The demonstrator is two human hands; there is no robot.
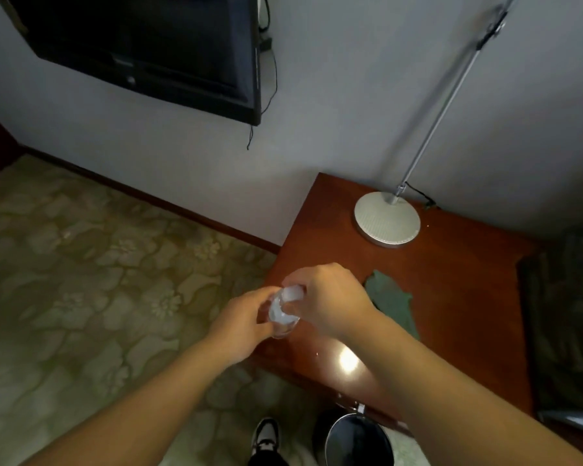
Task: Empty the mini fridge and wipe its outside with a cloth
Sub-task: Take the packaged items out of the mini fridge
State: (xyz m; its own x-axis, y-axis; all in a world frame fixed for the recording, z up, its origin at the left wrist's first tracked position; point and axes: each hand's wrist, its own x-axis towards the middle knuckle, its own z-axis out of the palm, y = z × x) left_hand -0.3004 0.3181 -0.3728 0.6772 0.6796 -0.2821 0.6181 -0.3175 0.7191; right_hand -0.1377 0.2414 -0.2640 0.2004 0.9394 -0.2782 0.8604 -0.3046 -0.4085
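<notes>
Head view showed both hands meeting over the left edge of the desk (458,290), toward its front-left corner. The left hand (241,317) had its fingers curled round the side of a clear bottle (283,314), and the right hand (330,297) was clamped over the bottle's top from above. Blur hid the bottle's cap and whether its base touched the wood.

A green cloth (392,301) lay crumpled flat on the desk just right of the right hand. Its near end was covered by the right forearm and no hand gripped it. The cloth sat well in from the back edge and short of the front edge.

At the back edge, near the wall, stood the round lamp base (387,218), its pole (451,95) leaning up to the right. Bare wood lay between the lamp base and the cloth, and more to the cloth's right.

Dark patterned fabric (559,314) lined the desk's right edge. Left of the desk the carpet (81,264) ran open to the skirting under a wall-mounted television (148,45). Below the front edge a dark round bin (357,438) stood beside a shoe (266,432).
</notes>
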